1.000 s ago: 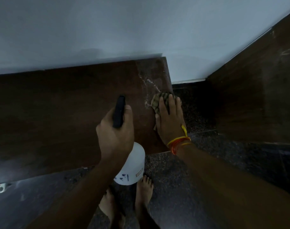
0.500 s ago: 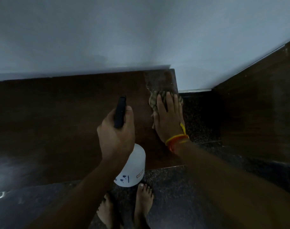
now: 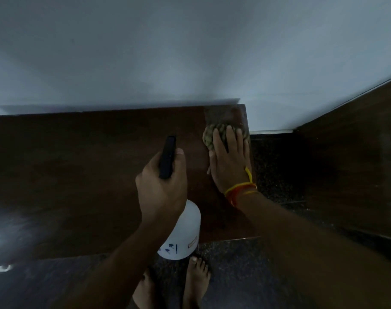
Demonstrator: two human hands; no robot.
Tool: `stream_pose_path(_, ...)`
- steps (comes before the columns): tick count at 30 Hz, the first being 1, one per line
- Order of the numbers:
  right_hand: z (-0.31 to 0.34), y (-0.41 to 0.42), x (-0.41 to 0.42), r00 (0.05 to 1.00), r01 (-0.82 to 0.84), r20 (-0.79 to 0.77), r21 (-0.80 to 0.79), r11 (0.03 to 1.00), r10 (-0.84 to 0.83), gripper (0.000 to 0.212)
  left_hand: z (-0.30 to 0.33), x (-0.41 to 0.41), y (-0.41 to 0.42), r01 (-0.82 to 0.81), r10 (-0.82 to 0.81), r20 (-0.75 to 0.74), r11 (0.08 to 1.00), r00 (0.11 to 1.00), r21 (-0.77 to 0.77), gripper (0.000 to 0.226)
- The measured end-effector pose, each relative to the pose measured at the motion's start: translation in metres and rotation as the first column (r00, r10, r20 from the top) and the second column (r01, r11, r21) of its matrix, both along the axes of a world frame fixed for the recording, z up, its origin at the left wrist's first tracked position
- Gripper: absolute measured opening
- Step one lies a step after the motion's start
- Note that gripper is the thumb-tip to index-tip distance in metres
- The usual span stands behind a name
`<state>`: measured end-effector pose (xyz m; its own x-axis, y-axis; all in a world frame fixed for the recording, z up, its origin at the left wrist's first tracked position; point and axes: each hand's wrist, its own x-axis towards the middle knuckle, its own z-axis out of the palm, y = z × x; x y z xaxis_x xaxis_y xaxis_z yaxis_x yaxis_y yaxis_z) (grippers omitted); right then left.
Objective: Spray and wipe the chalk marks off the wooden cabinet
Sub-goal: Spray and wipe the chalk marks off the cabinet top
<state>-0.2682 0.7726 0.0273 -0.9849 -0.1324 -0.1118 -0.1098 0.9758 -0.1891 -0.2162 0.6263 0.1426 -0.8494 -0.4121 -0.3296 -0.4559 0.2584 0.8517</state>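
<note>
Right of frame centre, the right hand (image 3: 231, 161) pressed flat, straight fingers on a bunched olive cloth (image 3: 209, 136) near the far right corner of the dark wooden cabinet (image 3: 83, 175). Only a dull, smeared patch (image 3: 223, 115) showed beyond the cloth, so the wiping looked nearly done. At centre, the left hand (image 3: 162, 190) had its grip curled around a smooth white plastic spray bottle (image 3: 185, 233) with a black trigger head (image 3: 167, 156), held over the glossy top.

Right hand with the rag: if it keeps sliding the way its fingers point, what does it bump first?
Probably the pale wall behind the cabinet; right hand presses the rag near that back edge.
</note>
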Motion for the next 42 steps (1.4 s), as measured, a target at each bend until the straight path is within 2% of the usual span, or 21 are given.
stream_pose_path(3, -0.001, -0.004, -0.005, 1.000, 0.028, -0.002, 0.009, 1.000, -0.028, 0.053, 0.001, 0.000, -0.001, 0.018, -0.018, -0.001, 1.000, 1.000, -0.012, 0.029)
stream_pose_path(9, 0.001, -0.002, 0.028, 0.999, -0.033, 0.000, 0.035, 0.999, 0.033, 0.053, 0.008, -0.006, -0.005, -0.006, 0.006, -0.003, 1.000, 1.000, 0.020, 0.028)
stream_pose_path(17, -0.007, -0.014, -0.047, 0.999, 0.025, -0.043, -0.017, 1.000, -0.026, 0.053, 0.005, -0.009, -0.013, -0.004, 0.004, 0.008, 1.000, 1.000, 0.024, 0.023)
stream_pose_path(24, -0.007, -0.010, -0.018, 0.999, 0.012, -0.051, 0.005, 1.000, -0.012, 0.055, 0.006, -0.014, -0.019, -0.028, 0.028, 0.017, 1.000, 0.999, 0.008, 0.033)
stream_pose_path(32, -0.007, -0.018, -0.053, 0.997, 0.014, -0.073, -0.022, 1.000, -0.016, 0.052, 0.003, -0.024, -0.018, -0.027, 0.027, 0.010, 1.000, 1.000, -0.017, 0.034)
stream_pose_path(38, -0.005, -0.021, -0.021, 0.998, -0.016, -0.066, -0.029, 0.999, 0.014, 0.052, 0.007, -0.032, -0.018, -0.036, 0.036, -0.004, 0.999, 0.999, -0.004, 0.033)
stream_pose_path(42, -0.004, -0.025, -0.055, 0.998, -0.034, -0.051, -0.031, 0.999, 0.032, 0.052, 0.006, -0.030, -0.021, -0.033, 0.033, -0.012, 0.999, 0.999, -0.003, 0.032)
